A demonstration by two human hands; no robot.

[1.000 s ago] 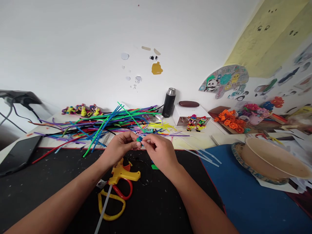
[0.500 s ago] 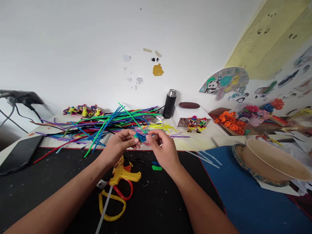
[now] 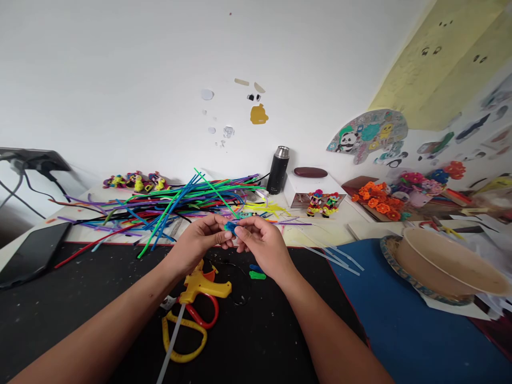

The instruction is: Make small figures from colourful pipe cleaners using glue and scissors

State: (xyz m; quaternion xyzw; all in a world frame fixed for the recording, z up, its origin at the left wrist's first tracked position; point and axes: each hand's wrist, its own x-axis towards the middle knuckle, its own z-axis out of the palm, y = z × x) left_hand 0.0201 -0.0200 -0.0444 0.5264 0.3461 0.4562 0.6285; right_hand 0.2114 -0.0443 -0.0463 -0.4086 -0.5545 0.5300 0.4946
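A small piece of bent blue and green pipe cleaner (image 3: 231,226) is pinched in front of me, above the far edge of the black mat. My left hand (image 3: 202,237) grips its left side between thumb and fingers. My right hand (image 3: 264,242) closes on it from the right, with the fingertips of both hands nearly meeting. Much of the piece is hidden by the fingers. Below, on the mat, lie a folded green pipe cleaner piece (image 3: 257,276) and a blue one (image 3: 255,268). A yellow glue gun (image 3: 204,286) rests near my left wrist, beside scissors with red and yellow handles (image 3: 184,357).
Loose coloured pipe cleaners (image 3: 180,200) are heaped behind my hands. A black thermos (image 3: 278,173) stands by a white box (image 3: 308,186) and two small figures (image 3: 323,204). Clear glue sticks (image 3: 336,258), a large bowl (image 3: 440,272) and a phone (image 3: 30,253) lie to the sides.
My right hand has shifted slightly left and closer to my left hand. Its thumb now covers more of the blue pipe cleaner piece.
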